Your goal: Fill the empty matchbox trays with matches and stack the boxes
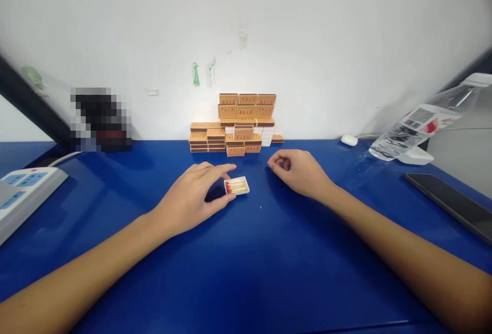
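Note:
A small white matchbox tray (pixel 236 186) lies on the blue table, filled with red-headed matches (pixel 239 187). My left hand (pixel 192 195) is at its left side, the thumb on the near edge and a curled finger at the far left corner. Its index finger stretches out above the tray without touching it. To the right of the tray, my right hand (pixel 300 170) rests near the table with fingers curled and thumb drawn in. Whether anything is between those fingertips is hidden. Behind both hands stand stacked orange matchboxes (pixel 246 111) against the wall.
A power strip (pixel 34 190) sits at the left, with a blurred-out dark object (pixel 102 121) behind it. On the right are a tilted water bottle (pixel 426 119), a white earbud case (pixel 349 140) and a dark phone (pixel 449 201). The white wall (pixel 326 42) bounds the back.

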`<state>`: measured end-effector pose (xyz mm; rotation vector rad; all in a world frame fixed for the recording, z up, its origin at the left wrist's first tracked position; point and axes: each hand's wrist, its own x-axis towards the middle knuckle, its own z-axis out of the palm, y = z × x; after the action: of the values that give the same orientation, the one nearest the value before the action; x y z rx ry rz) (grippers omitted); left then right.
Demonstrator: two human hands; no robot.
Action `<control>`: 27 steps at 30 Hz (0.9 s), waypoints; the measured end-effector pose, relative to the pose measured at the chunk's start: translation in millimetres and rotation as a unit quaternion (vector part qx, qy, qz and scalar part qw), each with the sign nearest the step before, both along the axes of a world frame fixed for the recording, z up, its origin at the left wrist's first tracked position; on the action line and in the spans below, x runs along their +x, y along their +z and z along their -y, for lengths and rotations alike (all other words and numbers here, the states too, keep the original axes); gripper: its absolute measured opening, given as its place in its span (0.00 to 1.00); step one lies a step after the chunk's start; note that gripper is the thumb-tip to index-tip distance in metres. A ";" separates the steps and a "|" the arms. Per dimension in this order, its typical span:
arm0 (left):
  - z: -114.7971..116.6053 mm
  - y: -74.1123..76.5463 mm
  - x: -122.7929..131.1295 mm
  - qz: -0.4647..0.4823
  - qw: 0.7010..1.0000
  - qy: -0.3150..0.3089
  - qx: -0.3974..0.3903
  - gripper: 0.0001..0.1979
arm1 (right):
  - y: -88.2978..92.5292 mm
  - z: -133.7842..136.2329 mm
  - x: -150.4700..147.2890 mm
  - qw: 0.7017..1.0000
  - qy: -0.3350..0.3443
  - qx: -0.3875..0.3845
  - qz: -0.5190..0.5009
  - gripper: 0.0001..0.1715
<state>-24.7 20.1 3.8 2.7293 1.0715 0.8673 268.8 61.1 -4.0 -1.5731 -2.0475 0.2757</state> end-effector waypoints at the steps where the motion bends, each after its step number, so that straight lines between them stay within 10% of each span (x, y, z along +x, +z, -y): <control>1: 0.0 0.1 0.2 -0.001 1.000 0.000 0.000 0.25 | 0.0 0.0 0.1 1.000 0.001 0.000 0.001 0.08; 9: -1.0 -0.8 -0.6 -0.001 1.000 0.002 -0.003 0.24 | 0.8 0.1 0.2 1.000 0.000 0.000 -0.010 0.07; 17: -3.6 -4.7 -1.5 -0.023 0.999 0.010 -0.048 0.25 | 4.9 -52.9 18.6 0.934 -0.121 -0.091 -0.323 0.23; 27: -4.5 -3.0 -2.3 -0.008 0.999 0.017 -0.034 0.25 | 10.7 -57.6 30.0 0.897 -0.143 -0.110 -0.403 0.06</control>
<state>-27.0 24.6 0.9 2.6742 1.1310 0.7999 298.8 118.7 6.7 -1.5007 -1.1583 0.9003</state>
